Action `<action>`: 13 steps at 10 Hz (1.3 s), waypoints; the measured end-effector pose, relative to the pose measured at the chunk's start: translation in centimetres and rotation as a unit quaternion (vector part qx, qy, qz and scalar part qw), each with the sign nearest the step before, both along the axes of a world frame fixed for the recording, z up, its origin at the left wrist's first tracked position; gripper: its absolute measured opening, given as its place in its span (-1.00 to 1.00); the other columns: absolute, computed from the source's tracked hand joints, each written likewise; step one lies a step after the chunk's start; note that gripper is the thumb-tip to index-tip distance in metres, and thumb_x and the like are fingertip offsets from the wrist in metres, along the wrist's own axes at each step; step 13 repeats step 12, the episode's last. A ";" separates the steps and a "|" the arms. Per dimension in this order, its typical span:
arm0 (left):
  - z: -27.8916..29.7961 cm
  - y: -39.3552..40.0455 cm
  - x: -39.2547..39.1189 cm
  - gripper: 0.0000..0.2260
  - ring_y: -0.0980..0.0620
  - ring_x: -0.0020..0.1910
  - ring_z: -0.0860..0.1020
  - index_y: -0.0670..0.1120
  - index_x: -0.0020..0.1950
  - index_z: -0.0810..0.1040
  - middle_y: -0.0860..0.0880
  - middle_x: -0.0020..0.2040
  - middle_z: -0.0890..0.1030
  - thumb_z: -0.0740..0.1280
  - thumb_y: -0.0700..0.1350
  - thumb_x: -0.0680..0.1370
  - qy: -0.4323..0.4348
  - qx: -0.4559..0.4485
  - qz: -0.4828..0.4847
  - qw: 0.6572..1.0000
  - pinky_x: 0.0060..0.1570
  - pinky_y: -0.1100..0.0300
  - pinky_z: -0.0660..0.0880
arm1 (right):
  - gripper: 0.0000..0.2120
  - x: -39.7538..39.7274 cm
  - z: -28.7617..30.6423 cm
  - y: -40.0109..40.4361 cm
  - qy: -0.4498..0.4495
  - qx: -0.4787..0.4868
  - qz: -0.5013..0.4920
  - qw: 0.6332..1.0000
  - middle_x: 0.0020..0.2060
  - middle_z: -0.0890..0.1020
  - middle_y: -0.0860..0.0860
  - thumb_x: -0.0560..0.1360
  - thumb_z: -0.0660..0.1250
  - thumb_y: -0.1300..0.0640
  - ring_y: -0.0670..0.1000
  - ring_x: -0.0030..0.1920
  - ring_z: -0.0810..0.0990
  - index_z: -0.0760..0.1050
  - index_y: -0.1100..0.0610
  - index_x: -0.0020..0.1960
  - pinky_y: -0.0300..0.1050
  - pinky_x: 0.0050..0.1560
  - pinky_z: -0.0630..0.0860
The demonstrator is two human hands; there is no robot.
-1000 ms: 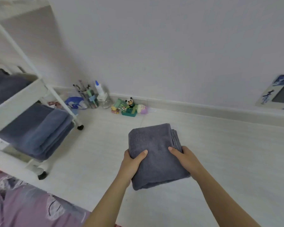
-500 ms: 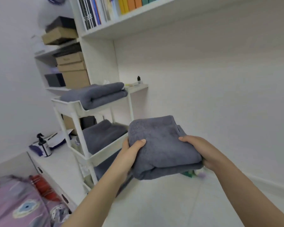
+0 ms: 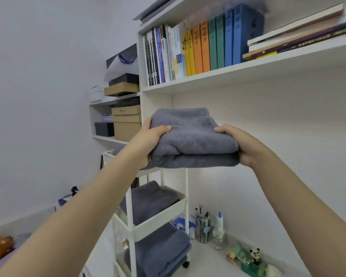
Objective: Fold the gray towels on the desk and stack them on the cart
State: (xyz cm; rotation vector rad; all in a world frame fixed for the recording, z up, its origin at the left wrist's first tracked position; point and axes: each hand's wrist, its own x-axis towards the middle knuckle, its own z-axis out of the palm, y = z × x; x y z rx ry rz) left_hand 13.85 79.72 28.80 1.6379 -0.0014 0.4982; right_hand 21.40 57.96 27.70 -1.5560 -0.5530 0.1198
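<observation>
Head view: folded gray towel (image 3: 192,138) held up in the air, in front of the white bookshelf (image 3: 248,73) and over the top tier of the white cart (image 3: 185,204). Left hand (image 3: 148,140) grip clamped on the towel's left edge, thumb on top, fingers under. Right hand (image 3: 238,144) grip clamped on the right edge, same way. Top tier mostly hidden behind the towel and left arm, can't tell what's in it. Middle tier holds a folded gray towel (image 3: 150,200); bottom tier holds a stack of gray towels (image 3: 162,250). Cart stands on the white worktop (image 3: 208,262), near the wall. Beside the cart: a cup of brushes (image 3: 203,226), a glue bottle (image 3: 219,220), a panda figurine (image 3: 255,254). Row of upright books (image 3: 198,48) on the shelf above. Cardboard boxes (image 3: 126,122) on shelves further left.
</observation>
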 end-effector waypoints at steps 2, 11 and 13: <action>3.1 3.4 2.3 -0.45 0.06 -0.14 0.56 0.11 0.49 0.17 0.05 0.05 0.51 0.30 -0.13 0.56 -0.039 -0.048 0.101 0.993 -0.34 0.22 0.49 | -0.85 4.1 3.8 5.4 0.023 0.049 0.037 0.998 -0.21 0.60 -0.03 0.47 0.30 -0.04 -0.02 -0.19 0.58 0.54 0.03 -0.12 -0.13 -0.19 0.52; -0.4 7.6 10.1 -0.38 -0.23 0.43 0.13 0.07 0.55 -0.01 -0.17 0.50 0.00 0.17 0.15 0.56 0.138 0.063 0.344 0.926 0.34 -0.11 0.21 | -0.78 14.3 -1.4 15.5 -0.061 -0.032 -0.048 0.997 0.16 0.56 0.00 0.56 0.21 -0.09 0.00 0.12 0.51 0.49 0.01 0.09 0.00 0.25 0.45; -0.2 7.1 9.6 -0.47 -0.19 0.49 0.00 0.03 0.51 0.14 -0.18 0.53 -0.03 0.15 0.10 0.57 0.039 0.213 0.406 0.888 0.44 -0.11 0.00 | -0.64 13.2 -0.9 13.9 -0.101 -0.040 -0.096 0.989 0.25 0.51 -0.03 0.55 0.22 -0.08 -0.01 0.21 0.48 0.47 0.09 0.25 0.03 0.29 0.43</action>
